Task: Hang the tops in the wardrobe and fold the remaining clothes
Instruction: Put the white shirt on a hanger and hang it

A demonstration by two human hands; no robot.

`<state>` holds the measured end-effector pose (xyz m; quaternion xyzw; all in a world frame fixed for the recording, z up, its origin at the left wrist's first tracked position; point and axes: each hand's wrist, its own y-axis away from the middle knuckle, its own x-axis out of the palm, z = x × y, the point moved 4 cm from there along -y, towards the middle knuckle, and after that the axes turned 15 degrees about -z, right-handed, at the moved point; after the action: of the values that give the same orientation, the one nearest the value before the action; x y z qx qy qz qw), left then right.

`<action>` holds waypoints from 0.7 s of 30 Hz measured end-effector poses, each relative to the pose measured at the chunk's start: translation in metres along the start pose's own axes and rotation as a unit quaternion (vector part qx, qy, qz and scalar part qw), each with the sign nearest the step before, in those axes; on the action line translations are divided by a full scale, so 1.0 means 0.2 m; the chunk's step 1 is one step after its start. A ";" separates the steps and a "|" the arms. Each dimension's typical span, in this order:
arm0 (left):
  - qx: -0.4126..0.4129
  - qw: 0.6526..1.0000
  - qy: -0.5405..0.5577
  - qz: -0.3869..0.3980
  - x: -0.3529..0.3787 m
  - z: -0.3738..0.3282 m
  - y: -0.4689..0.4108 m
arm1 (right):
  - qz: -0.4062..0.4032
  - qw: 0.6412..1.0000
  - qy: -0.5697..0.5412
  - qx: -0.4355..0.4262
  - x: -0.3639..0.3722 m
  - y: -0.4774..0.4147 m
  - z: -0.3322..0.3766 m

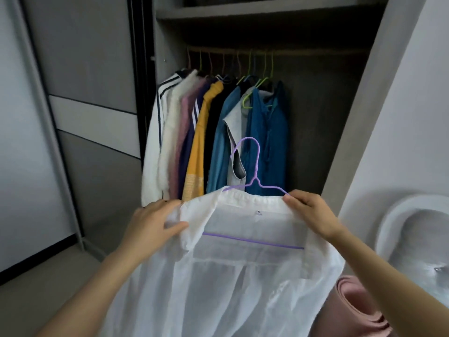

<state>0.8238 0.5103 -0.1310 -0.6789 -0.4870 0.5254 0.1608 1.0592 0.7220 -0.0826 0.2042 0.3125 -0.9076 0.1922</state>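
She stands at the open wardrobe (267, 13) with a sheer white shirt (243, 276) held out in front of her, already threaded on a purple hanger (256, 166). The left hand (155, 222) has its fingers curled into the cloth of one shoulder, thumb pressed on top. The right hand (313, 215) pinches the other shoulder just where the hanger's wire end pokes out. Neither hand has the hook itself.

What matters now is how the hanger lies to the rail (315, 51). The rail is above and beyond both hands, well apart from the hook. The hanger's long bar runs side to side across her front, much the same way the rail runs, with the hook standing up and its open side turned to her left. The clothes (206, 130) already hanging crowd the left part of the rail. The bare stretch is to the right of the blue top, so the right hand is the nearer one. I would guess she must lift the shirt and swing the hanger edge-on before the hook can catch.

A pink roll (354, 302) lies low at her right.
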 end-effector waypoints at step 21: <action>-0.294 0.887 0.261 0.243 1.38 -0.26 -0.54 | -0.066 0.963 -0.082 0.248 -0.20 -0.31 -0.70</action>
<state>0.8089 0.8063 -0.1849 -0.9049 -0.3792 0.1847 -0.0571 1.0980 0.8663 -0.1331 0.1493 0.0740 -0.9809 0.1001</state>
